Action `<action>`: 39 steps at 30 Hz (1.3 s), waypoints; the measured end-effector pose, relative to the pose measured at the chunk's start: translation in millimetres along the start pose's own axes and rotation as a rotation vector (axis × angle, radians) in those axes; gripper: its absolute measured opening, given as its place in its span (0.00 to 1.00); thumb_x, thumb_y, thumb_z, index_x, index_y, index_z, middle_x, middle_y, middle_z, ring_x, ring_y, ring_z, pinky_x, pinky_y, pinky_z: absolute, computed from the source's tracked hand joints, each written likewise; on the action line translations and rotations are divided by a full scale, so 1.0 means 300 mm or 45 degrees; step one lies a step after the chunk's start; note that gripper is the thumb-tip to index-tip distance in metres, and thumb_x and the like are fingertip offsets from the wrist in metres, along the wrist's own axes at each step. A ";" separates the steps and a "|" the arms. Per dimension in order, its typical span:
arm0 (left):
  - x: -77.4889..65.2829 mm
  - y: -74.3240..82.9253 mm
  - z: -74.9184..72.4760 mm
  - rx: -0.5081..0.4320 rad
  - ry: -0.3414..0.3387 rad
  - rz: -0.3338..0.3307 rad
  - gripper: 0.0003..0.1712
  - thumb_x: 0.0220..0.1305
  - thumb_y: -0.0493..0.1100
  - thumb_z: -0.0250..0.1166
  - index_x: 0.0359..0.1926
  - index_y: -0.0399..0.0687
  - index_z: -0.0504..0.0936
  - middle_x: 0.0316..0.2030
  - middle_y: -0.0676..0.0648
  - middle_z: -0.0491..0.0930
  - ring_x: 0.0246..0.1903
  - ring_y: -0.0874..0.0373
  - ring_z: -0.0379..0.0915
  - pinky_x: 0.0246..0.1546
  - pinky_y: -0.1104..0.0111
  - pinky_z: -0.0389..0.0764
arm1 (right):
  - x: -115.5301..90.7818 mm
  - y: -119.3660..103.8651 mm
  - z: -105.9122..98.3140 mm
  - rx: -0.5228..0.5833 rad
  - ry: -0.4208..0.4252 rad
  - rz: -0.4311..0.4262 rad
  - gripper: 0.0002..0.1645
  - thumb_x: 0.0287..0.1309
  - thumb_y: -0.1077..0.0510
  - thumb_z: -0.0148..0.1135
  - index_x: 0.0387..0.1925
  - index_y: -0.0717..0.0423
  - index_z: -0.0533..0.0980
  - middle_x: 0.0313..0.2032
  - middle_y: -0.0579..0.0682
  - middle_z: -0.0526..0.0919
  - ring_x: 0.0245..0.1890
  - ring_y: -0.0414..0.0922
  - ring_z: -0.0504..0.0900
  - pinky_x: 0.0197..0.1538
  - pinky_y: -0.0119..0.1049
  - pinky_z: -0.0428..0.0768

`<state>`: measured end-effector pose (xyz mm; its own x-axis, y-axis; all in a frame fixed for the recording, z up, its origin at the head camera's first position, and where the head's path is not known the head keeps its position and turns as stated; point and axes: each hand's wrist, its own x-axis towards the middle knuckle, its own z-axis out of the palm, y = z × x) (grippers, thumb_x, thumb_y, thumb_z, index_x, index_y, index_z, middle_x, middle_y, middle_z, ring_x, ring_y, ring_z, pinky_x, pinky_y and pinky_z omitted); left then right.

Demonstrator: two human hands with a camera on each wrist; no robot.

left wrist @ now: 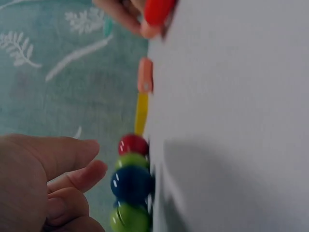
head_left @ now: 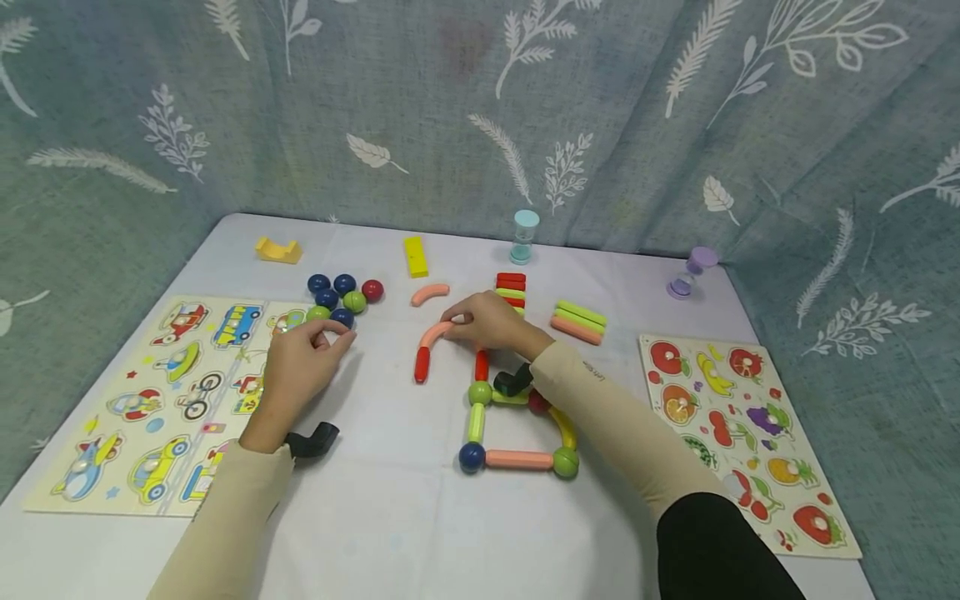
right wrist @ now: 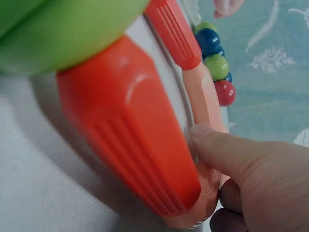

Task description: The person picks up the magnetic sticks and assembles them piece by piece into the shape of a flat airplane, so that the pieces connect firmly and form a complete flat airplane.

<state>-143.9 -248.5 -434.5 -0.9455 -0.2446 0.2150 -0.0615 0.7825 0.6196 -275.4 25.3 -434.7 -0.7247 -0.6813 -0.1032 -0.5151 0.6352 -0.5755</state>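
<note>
My right hand (head_left: 491,321) pinches a curved pink stick (head_left: 433,332) between thumb and fingers. A red stick (head_left: 422,367) is joined to its left end. In the right wrist view, its other end meets a second red stick (right wrist: 130,125), fixed to a green ball (right wrist: 72,34). That ball tops a closed frame of sticks and balls, with a blue ball (head_left: 472,457) at its lower left corner and a pink stick (head_left: 519,460) along its bottom. My left hand (head_left: 303,362) holds nothing, its fingers loosely bent beside a cluster of blue, green and red balls (left wrist: 132,184).
A vehicle puzzle board (head_left: 172,400) lies left, a fruit puzzle board (head_left: 738,437) right. Behind are a loose curved pink piece (head_left: 430,294), yellow blocks (head_left: 416,257), stacked sticks (head_left: 579,322), a teal hourglass (head_left: 523,237) and a purple hourglass (head_left: 692,272).
</note>
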 end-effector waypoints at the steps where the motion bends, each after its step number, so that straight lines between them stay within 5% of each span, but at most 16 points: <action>1: 0.004 -0.013 -0.011 0.016 0.010 -0.002 0.16 0.59 0.59 0.62 0.38 0.55 0.82 0.19 0.48 0.68 0.21 0.53 0.61 0.21 0.63 0.60 | -0.001 -0.001 -0.002 -0.010 0.003 -0.005 0.19 0.53 0.43 0.66 0.49 0.37 0.80 0.20 0.41 0.76 0.19 0.44 0.71 0.23 0.33 0.68; 5: 0.022 -0.066 -0.036 0.088 0.035 -0.004 0.16 0.59 0.57 0.63 0.40 0.53 0.82 0.19 0.47 0.68 0.20 0.53 0.61 0.19 0.63 0.59 | -0.002 -0.007 -0.011 -0.047 0.005 -0.009 0.20 0.52 0.42 0.66 0.49 0.36 0.80 0.20 0.43 0.75 0.20 0.44 0.72 0.23 0.33 0.69; 12: 0.045 -0.093 -0.030 0.115 0.049 -0.010 0.18 0.59 0.56 0.63 0.45 0.53 0.81 0.19 0.47 0.68 0.20 0.52 0.61 0.19 0.62 0.58 | 0.002 -0.001 -0.018 -0.102 0.013 -0.101 0.22 0.56 0.44 0.64 0.52 0.44 0.79 0.40 0.36 0.81 0.28 0.39 0.72 0.29 0.33 0.68; 21: 0.054 -0.095 -0.022 0.131 0.043 -0.013 0.20 0.58 0.55 0.65 0.48 0.53 0.80 0.20 0.47 0.69 0.19 0.53 0.62 0.18 0.63 0.60 | 0.001 -0.003 -0.015 -0.089 -0.008 -0.070 0.22 0.56 0.44 0.64 0.52 0.41 0.79 0.31 0.38 0.81 0.24 0.43 0.70 0.27 0.34 0.66; 28: 0.068 -0.096 -0.023 0.145 0.059 -0.014 0.25 0.55 0.58 0.66 0.51 0.51 0.78 0.21 0.47 0.69 0.19 0.52 0.62 0.18 0.62 0.60 | 0.000 -0.006 -0.013 -0.132 0.011 -0.088 0.22 0.56 0.45 0.63 0.53 0.43 0.79 0.44 0.39 0.81 0.27 0.40 0.71 0.30 0.32 0.67; 39: 0.089 -0.078 0.002 0.163 0.024 0.087 0.27 0.54 0.58 0.68 0.51 0.50 0.78 0.20 0.47 0.70 0.20 0.52 0.63 0.19 0.62 0.61 | -0.004 -0.016 -0.008 -0.078 -0.030 -0.010 0.22 0.55 0.44 0.64 0.52 0.40 0.79 0.25 0.42 0.79 0.25 0.42 0.71 0.26 0.34 0.68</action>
<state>-167.8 -272.9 -443.8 -0.9428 -0.1978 0.2685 -0.0385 0.8643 0.5016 -273.2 24.0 -429.9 -0.7098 -0.6943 -0.1184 -0.5482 0.6502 -0.5260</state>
